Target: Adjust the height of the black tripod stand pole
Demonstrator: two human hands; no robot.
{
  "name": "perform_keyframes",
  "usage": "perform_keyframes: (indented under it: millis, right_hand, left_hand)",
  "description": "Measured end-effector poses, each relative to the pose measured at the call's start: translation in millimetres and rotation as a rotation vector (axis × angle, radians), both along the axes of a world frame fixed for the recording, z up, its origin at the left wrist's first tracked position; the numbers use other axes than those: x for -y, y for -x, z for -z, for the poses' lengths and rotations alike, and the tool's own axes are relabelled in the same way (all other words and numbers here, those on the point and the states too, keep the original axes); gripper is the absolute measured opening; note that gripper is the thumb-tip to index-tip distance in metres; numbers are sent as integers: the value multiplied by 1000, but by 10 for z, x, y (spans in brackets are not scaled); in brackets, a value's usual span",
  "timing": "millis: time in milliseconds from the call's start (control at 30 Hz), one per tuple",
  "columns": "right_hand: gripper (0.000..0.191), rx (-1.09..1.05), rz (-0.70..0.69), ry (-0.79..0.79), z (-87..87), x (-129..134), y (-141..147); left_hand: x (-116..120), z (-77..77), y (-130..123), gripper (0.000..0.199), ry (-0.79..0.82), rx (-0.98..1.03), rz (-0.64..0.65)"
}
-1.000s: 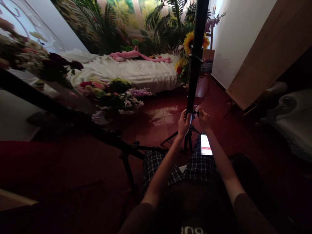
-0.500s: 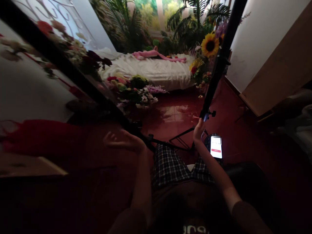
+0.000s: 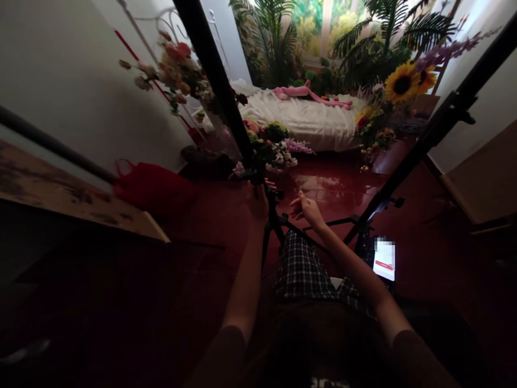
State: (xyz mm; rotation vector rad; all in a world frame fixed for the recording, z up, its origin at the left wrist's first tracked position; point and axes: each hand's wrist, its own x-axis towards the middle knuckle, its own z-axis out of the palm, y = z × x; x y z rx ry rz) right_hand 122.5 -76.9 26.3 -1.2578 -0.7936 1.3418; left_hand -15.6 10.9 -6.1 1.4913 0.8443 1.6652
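My left hand (image 3: 257,201) is around the black pole of the left light stand or tripod (image 3: 232,105), just below a collar, with fingertips showing on the far side. My right hand (image 3: 307,209) is in the air to the right of that pole, near a small knob (image 3: 278,195). Its fingers are apart and somewhat bent, and I see nothing in them. The second black stand (image 3: 424,145) slants up to the right, untouched. A lit phone (image 3: 384,260) rests by my right thigh, next to my checked shorts (image 3: 305,272).
Ahead is a white-draped bed (image 3: 315,126) with a pink plush toy (image 3: 297,92), flower bunches (image 3: 278,148) and sunflowers (image 3: 403,82) around it. A red bag (image 3: 153,186) and a wooden panel (image 3: 81,207) are at the left. Stand legs spread over the red tiled floor (image 3: 323,186).
My left hand went from open in the air to around the left pole. My right hand left the right stand and moved left toward the left pole. The view turned left.
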Motion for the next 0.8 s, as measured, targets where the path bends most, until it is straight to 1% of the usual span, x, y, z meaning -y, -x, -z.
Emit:
perform_keyframes:
  millis: [67, 100, 167, 233, 267, 333, 400, 500, 633, 700, 767, 800]
  right_hand:
    - [60, -51, -130, 75, -111, -75, 107]
    - [62, -94, -159, 106, -167, -105, 149]
    - [61, -206, -149, 177, -277, -142, 202]
    - [56, -348, -118, 280, -369, -148, 208]
    - [52, -424, -125, 332, -404, -141, 196]
    - [47, -557, -191, 410, -447, -119, 153]
    - [43, -622, -252, 436, -456, -101, 111]
    - [42, -632, -296, 450, -437, -105, 82]
    - [42, -690, -382, 473, -411, -160, 83]
    - [40, -698, -385, 466, -391, -195, 88]
    - [32, -608, -350, 402, -354, -220, 101]
    - [25, -505, -320, 336, -328, -226, 110]
  left_hand:
    - [-18, -43, -23, 51, 20, -17, -105]
    - [-21, -52, -34, 51, 30, -26, -156]
    - [-19, -46, -47, 52, 32, -42, -210]
    - [-5, -18, -52, 53, 38, -56, -235]
    - [4, -3, -52, 54, 42, -63, -242]
    - [24, 23, -56, 54, 48, -75, -269]
    - [38, 40, -68, 54, 52, -76, -305]
    - [36, 64, -91, 54, 66, -64, -331]
    - [8, 105, -92, 52, 71, -58, -310]
    - [4, 111, -77, 50, 68, -52, -292]
    - [10, 100, -60, 51, 62, -59, -280]
    - [13, 90, -54, 52, 59, -71, -279]
